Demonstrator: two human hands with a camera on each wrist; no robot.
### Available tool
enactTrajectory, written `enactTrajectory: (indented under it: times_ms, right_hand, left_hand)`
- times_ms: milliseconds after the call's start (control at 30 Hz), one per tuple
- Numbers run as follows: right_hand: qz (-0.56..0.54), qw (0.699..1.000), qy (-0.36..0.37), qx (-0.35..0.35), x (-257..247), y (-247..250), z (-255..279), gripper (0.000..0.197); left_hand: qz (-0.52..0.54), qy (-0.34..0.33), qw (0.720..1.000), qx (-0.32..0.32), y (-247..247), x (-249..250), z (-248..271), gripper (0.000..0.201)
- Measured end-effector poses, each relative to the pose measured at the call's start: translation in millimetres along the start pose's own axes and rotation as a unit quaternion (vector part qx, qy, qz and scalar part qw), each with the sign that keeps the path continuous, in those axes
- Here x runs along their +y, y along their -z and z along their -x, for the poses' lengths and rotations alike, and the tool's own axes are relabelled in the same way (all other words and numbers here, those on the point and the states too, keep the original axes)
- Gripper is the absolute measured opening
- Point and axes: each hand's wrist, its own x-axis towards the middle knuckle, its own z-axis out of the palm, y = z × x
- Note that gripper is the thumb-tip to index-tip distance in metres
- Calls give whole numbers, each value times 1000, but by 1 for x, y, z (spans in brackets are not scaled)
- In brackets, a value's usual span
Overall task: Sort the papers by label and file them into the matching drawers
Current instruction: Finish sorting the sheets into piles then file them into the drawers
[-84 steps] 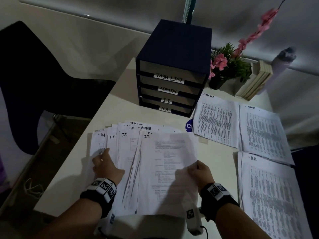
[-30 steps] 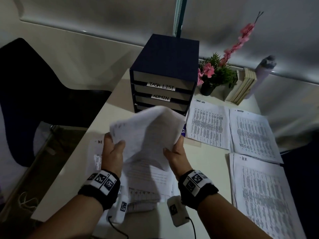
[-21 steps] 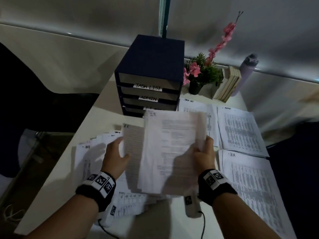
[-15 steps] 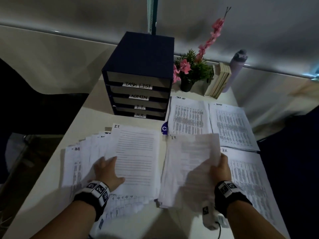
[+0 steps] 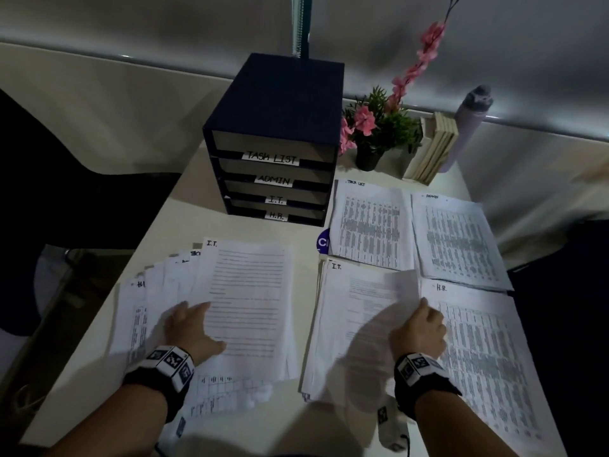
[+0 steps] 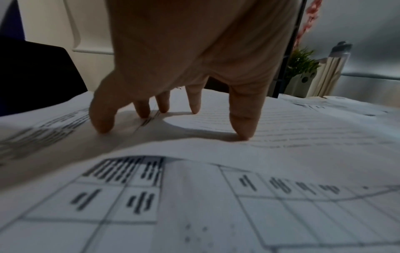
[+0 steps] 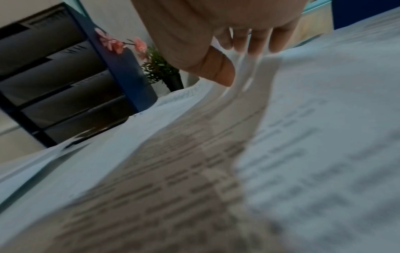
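Observation:
A dark blue drawer unit [image 5: 276, 103] at the back of the table bears the labels TASK LIST, ADMIN, I.T. and H.R. from top to bottom, all drawers closed. My left hand [image 5: 191, 328] presses spread fingertips [image 6: 244, 130] on a fanned stack of mixed papers [image 5: 250, 301] whose top sheet reads I.T. My right hand [image 5: 420, 324] pinches the right edge of an I.T. bundle [image 5: 356, 311], thumb on top and fingers beneath [image 7: 257, 44]; the bundle lies mostly on the table. Sorted piles lie to the right: task list [image 5: 369, 225], admin [image 5: 458, 235], H.R. [image 5: 487, 357].
A potted plant with pink flowers [image 5: 375, 133], upright books [image 5: 431, 150] and a grey bottle [image 5: 468, 127] stand at the back right. A dark chair [image 5: 49, 159] is beyond the table's left edge. A blue round sticker [image 5: 323, 242] shows by the task list pile.
Both hands lifted a bundle off the fanned stack. The right hand then carried it right and lowered it beside the H.R. pile, while the left hand returned to the stack.

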Motion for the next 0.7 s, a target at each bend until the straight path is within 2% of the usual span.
enactTrajectory:
  times_ms: [67,133,200,267,300,367,433,467,567,633,700]
  right_hand:
    - [26,999,15,28,-17,-1,8,81]
    - [7,995,97,35,-38,-6,13,70]
    - [-36,979,197,-23,-63,-18,17,44]
    - [-56,961,239,-127,-88,-31,28,29]
    - [-62,956,230,-170,-100,-38,36,29]
    - [-91,949,174,-248,-117,-51,51,43]
    - [-125,933,123,-315,-128,-64,63,60]
    - [-126,929,117,-327,-131,-68,67,62]
    - [-61,939,146,-306,-132,-70,67,38]
    - [-25,947,153,-283,-128,-67,62,40]
    - [-50,952,128,-273,-121,-63,56,37]
  left_hand:
    - [36,21,999,23,4,-3,4,93]
    - [72,63,993,70,10,-9,9,88]
    - [89,107,987,83,14,-15,14,93]
    - [76,119,988,63,15,-21,18,104]
    - [64,113,990,51,15,-23,19,110]
    - [44,96,994,22,16,-25,25,117]
    - [40,80,996,-3,18,-27,32,115]
    - [49,73,996,-10,19,-28,35,112]
    - [95,78,992,3,21,-31,39,86]
    - [94,90,991,15,22,-34,39,73]
    - [83,93,992,19,24,-34,40,71]
